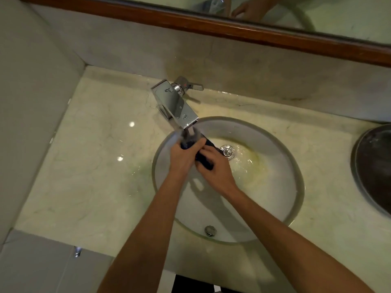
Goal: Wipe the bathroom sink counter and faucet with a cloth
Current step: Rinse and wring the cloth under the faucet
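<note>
So right now both hands are down in the white basin (275,218), bunched up together around a dark cloth (206,162) under the spout. The left hand (184,155) has its fingers curled round the upper end of it, right where the water comes out, and the right hand (215,168) is gripping the lower end just beside it, so the two are basically touching. Looks like a rinse or wring step to me, not actual wiping yet. A wet rag like that is going to be soft, floppy and heavier than dry, probably drippy too, so I'd ball it up in the palm rather than hold it by a corner. Drain (227,152) sits just beyond the right hand. Further back the chrome faucet (175,102) juts out over the basin rim, square edges and slick, with its lever (190,84) behind, easy to knock. The marble worktop (95,166) has lots of open room on the left, ending at the side wall; on the right a dark round basin (376,166) crowds the edge. Backsplash and mirror frame (211,28) close off the far side.
</note>
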`<control>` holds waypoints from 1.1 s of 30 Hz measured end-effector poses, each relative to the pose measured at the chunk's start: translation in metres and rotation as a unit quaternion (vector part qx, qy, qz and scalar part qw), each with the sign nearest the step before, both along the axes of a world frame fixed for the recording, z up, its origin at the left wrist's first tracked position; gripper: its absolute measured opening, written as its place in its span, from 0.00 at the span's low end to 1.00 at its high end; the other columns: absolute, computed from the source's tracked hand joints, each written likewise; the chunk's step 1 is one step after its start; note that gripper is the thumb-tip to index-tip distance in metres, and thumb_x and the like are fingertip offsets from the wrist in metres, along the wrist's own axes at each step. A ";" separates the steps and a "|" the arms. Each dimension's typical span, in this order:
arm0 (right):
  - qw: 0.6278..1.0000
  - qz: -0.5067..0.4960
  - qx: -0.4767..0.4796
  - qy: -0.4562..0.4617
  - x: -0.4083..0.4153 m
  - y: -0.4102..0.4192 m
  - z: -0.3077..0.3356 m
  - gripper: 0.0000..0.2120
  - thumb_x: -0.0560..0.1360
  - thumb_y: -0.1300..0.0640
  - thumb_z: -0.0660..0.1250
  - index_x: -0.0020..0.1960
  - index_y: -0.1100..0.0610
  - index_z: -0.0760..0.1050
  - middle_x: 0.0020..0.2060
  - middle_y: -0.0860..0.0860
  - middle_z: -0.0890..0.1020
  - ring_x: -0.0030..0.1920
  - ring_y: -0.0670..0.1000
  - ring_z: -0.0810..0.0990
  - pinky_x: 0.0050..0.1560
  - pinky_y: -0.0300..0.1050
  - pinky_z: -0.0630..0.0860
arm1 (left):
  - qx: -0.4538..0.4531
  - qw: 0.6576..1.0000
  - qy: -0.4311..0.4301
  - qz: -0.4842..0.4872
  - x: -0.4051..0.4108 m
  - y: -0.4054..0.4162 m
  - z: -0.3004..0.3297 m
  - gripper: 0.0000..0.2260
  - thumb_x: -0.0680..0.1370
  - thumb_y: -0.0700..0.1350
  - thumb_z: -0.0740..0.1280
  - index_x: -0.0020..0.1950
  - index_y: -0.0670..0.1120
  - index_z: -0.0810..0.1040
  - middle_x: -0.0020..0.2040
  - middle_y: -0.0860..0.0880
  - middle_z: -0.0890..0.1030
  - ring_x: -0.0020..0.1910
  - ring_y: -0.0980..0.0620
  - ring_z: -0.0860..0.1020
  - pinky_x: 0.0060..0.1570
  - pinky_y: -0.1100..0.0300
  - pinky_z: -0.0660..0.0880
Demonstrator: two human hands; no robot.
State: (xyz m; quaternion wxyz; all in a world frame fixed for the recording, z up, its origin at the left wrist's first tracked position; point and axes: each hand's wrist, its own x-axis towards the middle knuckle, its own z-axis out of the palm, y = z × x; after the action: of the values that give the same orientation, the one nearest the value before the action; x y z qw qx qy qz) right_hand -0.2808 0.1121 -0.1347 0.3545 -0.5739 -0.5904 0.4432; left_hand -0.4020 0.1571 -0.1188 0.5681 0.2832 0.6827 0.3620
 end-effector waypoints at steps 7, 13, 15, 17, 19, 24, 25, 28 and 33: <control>0.986 0.109 -0.102 -0.079 0.043 0.047 -0.019 0.48 0.68 0.57 0.81 0.81 0.53 0.58 0.78 0.54 0.66 0.75 0.48 0.63 0.77 0.51 0.62 | 0.097 0.970 0.099 -0.201 -0.024 -0.001 0.006 0.15 0.78 0.41 0.73 0.65 0.44 0.79 0.54 0.49 0.83 0.49 0.56 0.82 0.49 0.64 0.82; 0.977 0.136 -0.134 -0.098 0.022 0.080 -0.046 0.36 0.60 0.55 0.87 0.65 0.52 0.78 0.55 0.49 0.85 0.53 0.50 0.85 0.53 0.48 0.83 | 0.140 0.958 0.128 -0.215 -0.036 0.001 0.022 0.15 0.75 0.43 0.77 0.62 0.47 0.83 0.49 0.52 0.84 0.44 0.61 0.83 0.41 0.71 0.76; 0.976 0.114 -0.131 -0.129 0.011 0.080 -0.057 0.25 0.63 0.58 0.85 0.58 0.55 0.82 0.49 0.54 0.87 0.47 0.56 0.86 0.47 0.52 0.84 | 0.169 0.950 0.157 -0.212 -0.038 0.000 0.021 0.14 0.75 0.41 0.76 0.60 0.49 0.84 0.46 0.54 0.83 0.45 0.57 0.83 0.42 0.74 0.74; 0.969 0.117 -0.114 -0.187 0.003 0.081 -0.066 0.16 0.69 0.60 0.80 0.55 0.62 0.83 0.49 0.60 0.86 0.51 0.61 0.85 0.47 0.46 0.77 | 0.182 0.948 0.161 -0.204 -0.038 -0.005 0.016 0.18 0.75 0.40 0.76 0.58 0.60 0.81 0.46 0.60 0.83 0.46 0.59 0.82 0.45 0.75 0.73; 0.958 0.134 -0.130 -0.217 0.001 0.084 -0.065 0.13 0.73 0.61 0.76 0.55 0.64 0.82 0.52 0.62 0.85 0.54 0.63 0.83 0.48 0.45 0.73 | 0.181 0.956 0.147 -0.178 -0.040 -0.009 0.013 0.18 0.76 0.40 0.76 0.57 0.62 0.80 0.46 0.62 0.82 0.48 0.57 0.83 0.46 0.73 0.75; 0.954 0.122 -0.128 -0.244 0.030 0.101 -0.032 0.24 0.74 0.65 0.73 0.70 0.58 0.77 0.65 0.54 0.81 0.64 0.56 0.79 0.61 0.47 0.76 | 0.143 0.976 0.072 -0.146 -0.044 -0.008 0.010 0.19 0.74 0.48 0.75 0.66 0.54 0.80 0.53 0.46 0.86 0.50 0.43 0.85 0.50 0.40 0.83; 0.961 0.097 -0.126 -0.226 0.035 0.105 -0.016 0.27 0.73 0.68 0.72 0.72 0.58 0.75 0.66 0.53 0.80 0.64 0.53 0.79 0.60 0.44 0.75 | 0.139 0.978 0.070 -0.142 -0.043 -0.006 0.011 0.16 0.75 0.47 0.75 0.63 0.54 0.81 0.49 0.44 0.86 0.46 0.40 0.86 0.46 0.39 0.83; 0.993 -0.001 -0.106 -0.054 0.037 0.122 0.029 0.31 0.75 0.72 0.67 0.76 0.58 0.69 0.66 0.50 0.79 0.63 0.47 0.79 0.62 0.40 0.77 | 0.140 0.975 0.073 -0.157 -0.036 0.000 0.018 0.10 0.77 0.38 0.74 0.53 0.50 0.81 0.41 0.40 0.85 0.37 0.43 0.85 0.38 0.47 0.83; 0.992 -0.027 -0.086 0.091 0.009 0.144 0.064 0.31 0.75 0.70 0.61 0.76 0.53 0.69 0.66 0.47 0.77 0.67 0.48 0.77 0.62 0.52 0.81 | 0.143 0.972 0.080 -0.169 -0.032 0.001 0.026 0.17 0.75 0.34 0.74 0.55 0.55 0.79 0.41 0.59 0.84 0.38 0.65 0.81 0.38 0.71 0.76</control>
State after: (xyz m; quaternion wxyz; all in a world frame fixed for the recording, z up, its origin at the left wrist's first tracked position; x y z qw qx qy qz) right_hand -0.2715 0.2560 -0.0710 0.3677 -0.5752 -0.4996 0.5331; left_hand -0.4338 0.1582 -0.0928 0.5186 0.5008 0.6092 0.3305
